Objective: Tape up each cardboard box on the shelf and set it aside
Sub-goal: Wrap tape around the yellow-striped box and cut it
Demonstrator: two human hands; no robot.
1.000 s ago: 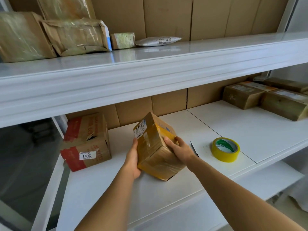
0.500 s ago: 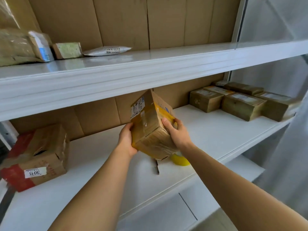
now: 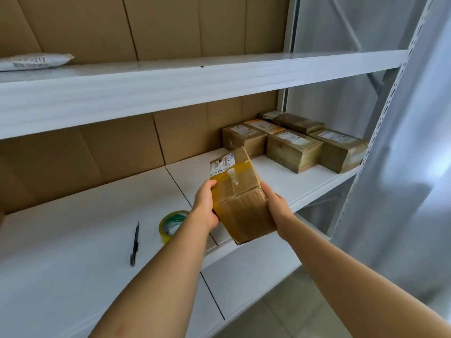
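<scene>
I hold a small taped cardboard box [image 3: 240,196] in the air above the middle shelf [image 3: 97,228], tilted, its white label facing up. My left hand [image 3: 205,206] grips its left side and my right hand [image 3: 274,206] grips its right side. A yellow roll of tape [image 3: 170,225] lies on the shelf just left of my left wrist, partly hidden by my forearm. Several taped boxes [image 3: 295,150] stand grouped at the shelf's far right end.
A black pen [image 3: 134,243] lies on the shelf left of the tape. A white mailer bag [image 3: 34,61] rests on the upper shelf [image 3: 195,79]. The rack's perforated upright post [image 3: 380,132] stands at the right. Cardboard sheets line the back.
The box has travelled right, past the tape roll, toward the group of taped boxes, still between both hands. My view swung right; the red-taped box at the left has left the frame.
</scene>
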